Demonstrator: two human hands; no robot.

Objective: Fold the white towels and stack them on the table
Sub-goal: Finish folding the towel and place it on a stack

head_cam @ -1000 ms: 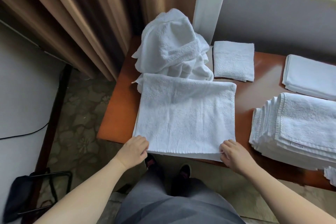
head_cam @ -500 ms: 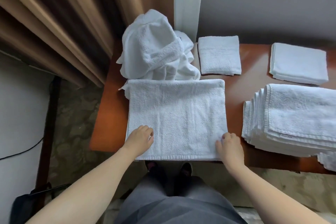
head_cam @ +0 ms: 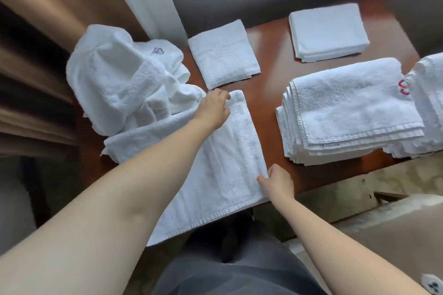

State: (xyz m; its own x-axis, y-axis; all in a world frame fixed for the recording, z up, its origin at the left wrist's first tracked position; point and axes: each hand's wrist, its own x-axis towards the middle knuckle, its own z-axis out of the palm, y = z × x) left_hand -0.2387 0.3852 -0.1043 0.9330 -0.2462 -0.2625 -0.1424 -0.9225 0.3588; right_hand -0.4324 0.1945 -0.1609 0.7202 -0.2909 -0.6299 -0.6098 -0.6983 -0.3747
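The right hand (head_cam: 278, 181) pinches the near right corner of the towel (head_cam: 223, 163), which lies flat across the table (head_cam: 268, 84) edge, likely pinned there so the fold stays square. Beyond and left of it, the left hand (head_cam: 213, 109) grips the towel's far corner, fingers curled over the edge. Right of both hands sits the folded stack (head_cam: 347, 112); left of the left hand lies the unfolded heap (head_cam: 119, 84)

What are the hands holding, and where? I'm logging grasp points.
Both hold the towel being folded along its right edge: left hand at the far corner, right hand at the near.
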